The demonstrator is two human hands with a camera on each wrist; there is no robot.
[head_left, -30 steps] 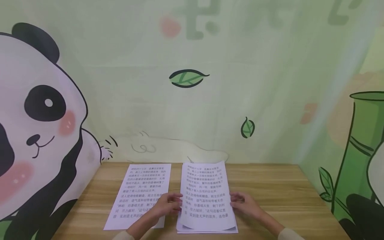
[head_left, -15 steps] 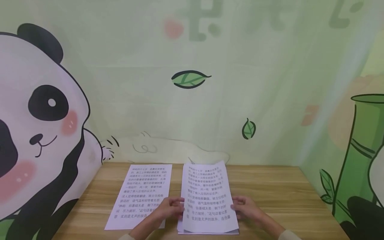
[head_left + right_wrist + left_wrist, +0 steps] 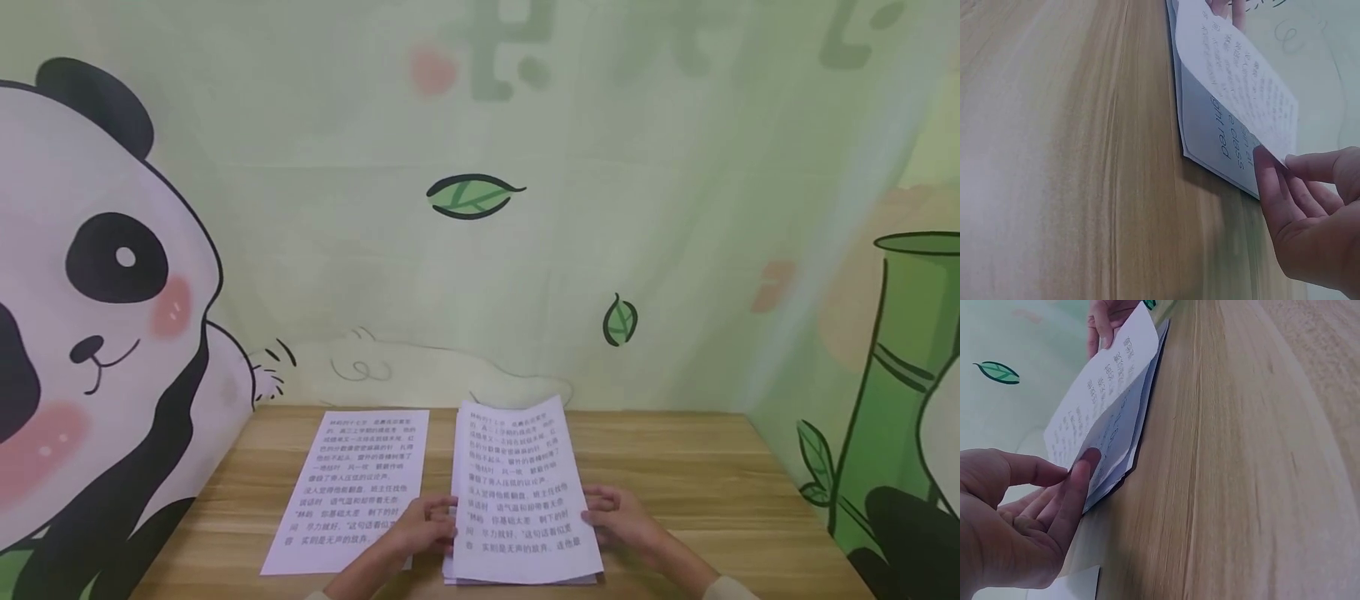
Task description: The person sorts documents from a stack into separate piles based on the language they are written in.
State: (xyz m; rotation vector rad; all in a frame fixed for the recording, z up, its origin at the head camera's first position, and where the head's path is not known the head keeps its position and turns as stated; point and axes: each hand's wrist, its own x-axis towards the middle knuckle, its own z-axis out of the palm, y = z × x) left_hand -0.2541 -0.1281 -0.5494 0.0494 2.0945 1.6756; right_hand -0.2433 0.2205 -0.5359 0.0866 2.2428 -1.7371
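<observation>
A printed sheet of paper [image 3: 521, 492] with Chinese text is held slightly raised and bowed over a stack of paper [image 3: 1210, 125]. Its left edge is pinched between the thumb and fingers of my left hand [image 3: 426, 525], as the left wrist view shows. My right hand [image 3: 618, 518] pinches the opposite edge, thumb on top and fingers beneath in the right wrist view. Large English print shows on the page under the lifted sheet. Most of the stack [image 3: 1141, 425] is hidden by that sheet in the head view.
Another printed sheet [image 3: 345, 483] lies flat on the wooden table [image 3: 690, 467] to the left, partly behind my left hand and forearm. Behind the table's far edge hangs a green backdrop [image 3: 360, 250] with pandas, leaves and bamboo.
The held sheet has shifted slightly right over the stack, and its right edge now overhangs the pages below more. Both hands keep their pinch on it.
</observation>
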